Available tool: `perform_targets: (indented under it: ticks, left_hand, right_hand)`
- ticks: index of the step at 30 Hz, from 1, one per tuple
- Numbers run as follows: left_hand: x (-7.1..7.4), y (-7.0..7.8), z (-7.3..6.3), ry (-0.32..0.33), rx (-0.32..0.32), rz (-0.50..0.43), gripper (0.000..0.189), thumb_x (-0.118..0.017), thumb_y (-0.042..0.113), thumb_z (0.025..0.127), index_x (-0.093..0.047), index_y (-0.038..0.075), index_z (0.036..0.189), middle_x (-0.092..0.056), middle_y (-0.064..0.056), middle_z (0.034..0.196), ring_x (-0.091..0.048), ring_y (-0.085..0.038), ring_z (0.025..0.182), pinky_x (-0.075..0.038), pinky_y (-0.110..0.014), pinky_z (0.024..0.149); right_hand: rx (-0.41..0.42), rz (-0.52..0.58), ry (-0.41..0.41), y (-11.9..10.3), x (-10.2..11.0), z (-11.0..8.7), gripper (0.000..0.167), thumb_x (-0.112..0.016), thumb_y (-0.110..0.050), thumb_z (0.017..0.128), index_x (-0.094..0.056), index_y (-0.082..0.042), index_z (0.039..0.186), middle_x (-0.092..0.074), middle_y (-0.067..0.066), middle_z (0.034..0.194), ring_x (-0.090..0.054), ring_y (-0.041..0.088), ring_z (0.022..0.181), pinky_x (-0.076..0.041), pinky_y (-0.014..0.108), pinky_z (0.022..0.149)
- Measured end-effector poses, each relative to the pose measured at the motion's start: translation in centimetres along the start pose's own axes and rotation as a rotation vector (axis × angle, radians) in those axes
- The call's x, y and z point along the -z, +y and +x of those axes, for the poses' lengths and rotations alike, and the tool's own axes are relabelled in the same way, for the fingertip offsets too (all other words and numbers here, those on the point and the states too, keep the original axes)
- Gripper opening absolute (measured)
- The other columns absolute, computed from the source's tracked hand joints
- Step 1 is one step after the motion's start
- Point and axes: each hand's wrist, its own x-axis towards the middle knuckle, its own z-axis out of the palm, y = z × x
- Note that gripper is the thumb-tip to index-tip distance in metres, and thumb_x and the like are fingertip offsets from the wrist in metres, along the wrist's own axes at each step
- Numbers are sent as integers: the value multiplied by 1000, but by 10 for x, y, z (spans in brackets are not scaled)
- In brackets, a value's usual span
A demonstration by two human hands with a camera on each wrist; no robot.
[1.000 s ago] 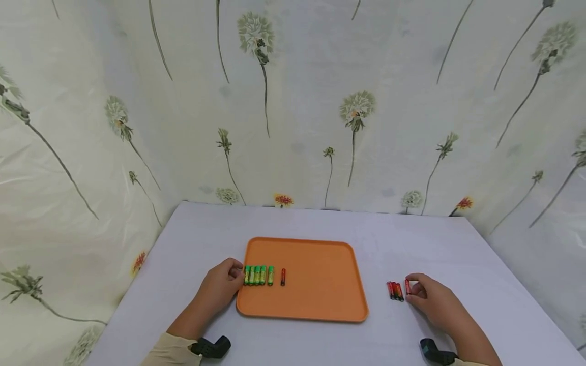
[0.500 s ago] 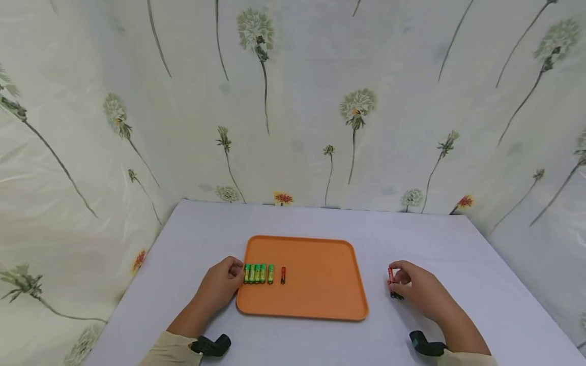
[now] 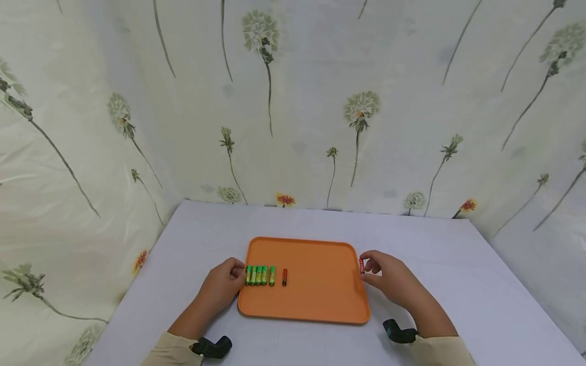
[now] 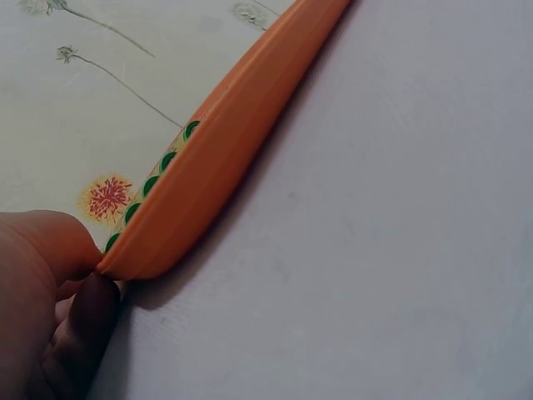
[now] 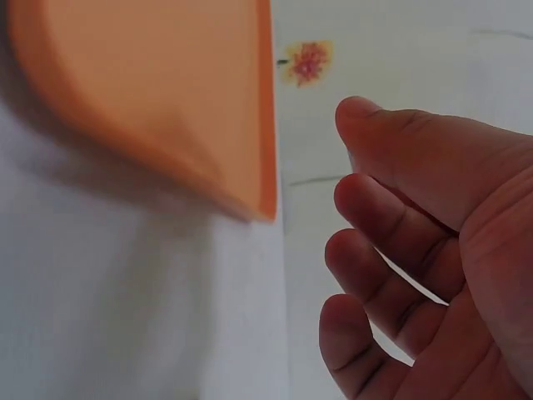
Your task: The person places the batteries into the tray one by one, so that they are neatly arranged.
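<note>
My left hand (image 3: 222,284) pinches the left rim of an orange tray (image 3: 320,305); in the left wrist view its thumb and finger meet at the tray's edge. Right beside it, several green batteries (image 3: 258,275) lie side by side in a row on the tray, one slightly apart. A red battery (image 3: 285,277) lies to their right, parallel. My right hand (image 3: 391,279) pinches another red battery (image 3: 361,265) upright at the tray's right rim. In the right wrist view the fingers of the right hand (image 5: 433,217) hide that battery.
The tray rests on a white-covered table (image 3: 311,343). Behind it hangs a sheet printed with dandelions (image 3: 297,101). Black devices are strapped to the left wrist (image 3: 212,347) and right wrist (image 3: 398,333).
My right hand has carried a red battery leftward from the table's right side to the tray's right rim. The red batteries on the table are now hidden behind it. The left hand stayed put.
</note>
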Motion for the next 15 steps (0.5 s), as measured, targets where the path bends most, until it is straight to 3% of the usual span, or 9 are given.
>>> perform_targets:
  ticks: [6,15]
  left_hand:
    - [3,2,1,6,1,7,19,-65,19,98,-68,11,115,-64,3,90,-58,-11,79,-50,-31,72]
    - [1,1,1,-5,8,3,20,-65,20,99,-67,11,116,-64,3,91,-58,-11,79,-50,-32,71]
  right_hand:
    - [51,43,5,-22,-7,12,42,-79,-21,93,-65,-9,131,-66,-5,101,-61,18,100,-52,39,83]
    - [86,92,-49,-50,-27,27,41,-79,-24,94,-64,-15,132,-64,-6,104,-60,16,103,-52,40,89]
